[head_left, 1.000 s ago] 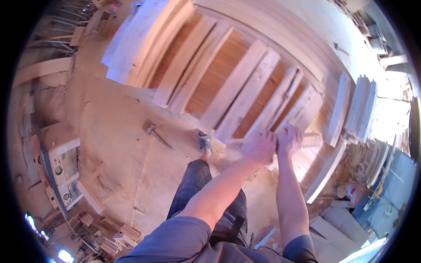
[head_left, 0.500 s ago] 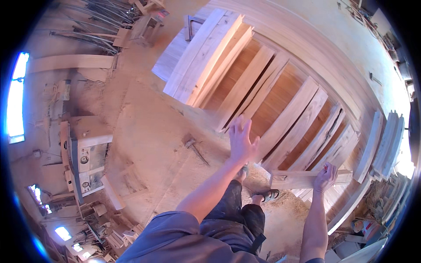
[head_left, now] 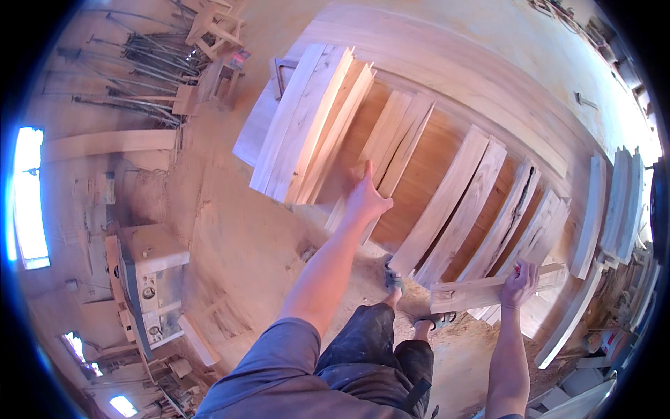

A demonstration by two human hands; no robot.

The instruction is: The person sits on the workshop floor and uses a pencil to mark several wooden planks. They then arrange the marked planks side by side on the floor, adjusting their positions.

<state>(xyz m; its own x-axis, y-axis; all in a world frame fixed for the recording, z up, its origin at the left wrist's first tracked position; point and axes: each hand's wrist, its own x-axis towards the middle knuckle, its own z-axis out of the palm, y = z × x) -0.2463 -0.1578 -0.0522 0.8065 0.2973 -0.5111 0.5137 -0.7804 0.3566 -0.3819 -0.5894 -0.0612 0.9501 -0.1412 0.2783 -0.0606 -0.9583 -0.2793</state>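
Several pale wooden boards lie side by side across a brown wooden surface. My left hand is over a pair of cracked boards, thumb at their right edge and fingers toward the left one. It appears closed on them, though some fingers are hidden. Farther right, my right hand is closed beside a crosswise board at the near ends of the others. A tiny red spot shows at its fingertips; what it belongs to is too small to name.
Thick stacked boards stand at the left of the row. More boards lean at the far right. A machine with dials is at the left, and metal bars are piled at the far left. Sawdust covers the floor.
My left hand has moved left and onto the cracked boards, whose gap has narrowed as they shifted left. My right hand stays by the crosswise board. The view has turned slightly.
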